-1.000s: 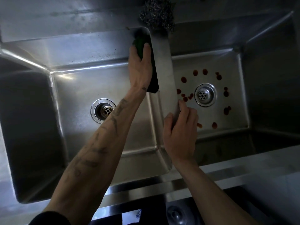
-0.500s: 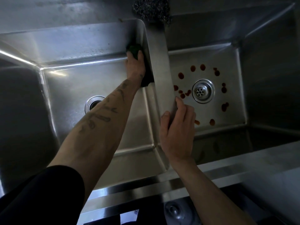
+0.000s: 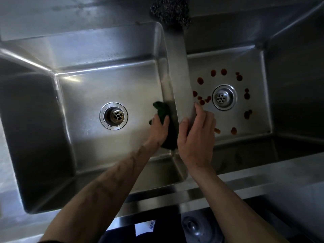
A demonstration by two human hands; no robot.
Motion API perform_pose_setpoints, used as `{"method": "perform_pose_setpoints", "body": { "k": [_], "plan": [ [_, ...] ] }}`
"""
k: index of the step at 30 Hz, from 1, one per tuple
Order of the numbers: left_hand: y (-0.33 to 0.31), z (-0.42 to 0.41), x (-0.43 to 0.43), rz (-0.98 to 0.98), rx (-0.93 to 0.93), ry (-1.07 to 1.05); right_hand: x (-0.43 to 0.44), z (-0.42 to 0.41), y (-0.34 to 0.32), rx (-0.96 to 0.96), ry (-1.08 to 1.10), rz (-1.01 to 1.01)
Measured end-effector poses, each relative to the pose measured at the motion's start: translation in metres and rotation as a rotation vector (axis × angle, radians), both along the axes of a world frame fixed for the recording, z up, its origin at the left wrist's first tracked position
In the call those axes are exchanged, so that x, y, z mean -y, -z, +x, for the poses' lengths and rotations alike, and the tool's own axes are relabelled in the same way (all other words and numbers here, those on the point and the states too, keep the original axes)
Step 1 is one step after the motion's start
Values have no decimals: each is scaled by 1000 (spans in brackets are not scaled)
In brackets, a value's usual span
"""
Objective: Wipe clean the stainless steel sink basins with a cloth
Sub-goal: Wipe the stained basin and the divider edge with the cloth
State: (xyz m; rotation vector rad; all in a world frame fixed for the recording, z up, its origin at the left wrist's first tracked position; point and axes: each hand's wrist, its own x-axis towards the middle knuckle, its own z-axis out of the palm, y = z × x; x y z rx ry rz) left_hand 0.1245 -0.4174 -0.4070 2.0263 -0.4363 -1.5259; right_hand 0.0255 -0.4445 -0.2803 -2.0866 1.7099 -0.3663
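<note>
A double stainless steel sink fills the view. In the left basin, my left hand presses a dark green cloth against the basin's right inner wall, low down near the floor. My right hand rests on the divider between the basins, fingers draped over its edge toward the right basin. Several red-brown spots ring the right basin's drain. The left basin's floor looks free of spots around its drain.
A steel wool scourer sits on the back ledge at the top of the divider. The sink's front rim runs below my arms, with dark space and a metal fitting underneath.
My left hand has slid the cloth down the left basin's right wall, from the top back corner toward the front and floor. My right hand has stayed on the divider.
</note>
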Motion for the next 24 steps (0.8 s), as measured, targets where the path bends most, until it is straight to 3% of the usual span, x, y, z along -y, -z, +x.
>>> {"method": "perform_pose_setpoints", "body": {
  "k": [4, 7, 13, 16, 20, 24],
  "plan": [
    [17, -17, -43, -45, -100, 112, 0, -1, -1, -6, -6, 8],
    [20, -23, -57, 34, -168, 151, 0, -1, -3, -14, -3, 7],
    [-56, -23, -61, -26, -224, 15, 0, -1, -2, -28, -2, 17],
    [-83, -8, -30, -94, -212, -109, 0, 0, -3, -20, 1, 16],
    [-69, 41, 52, -162, -32, -223, -1, 0, -3, 2, 0, 9],
    [-75, 89, 127, -210, -37, -301, 0, -1, 0, -4, -1, 15]
  ]
}}
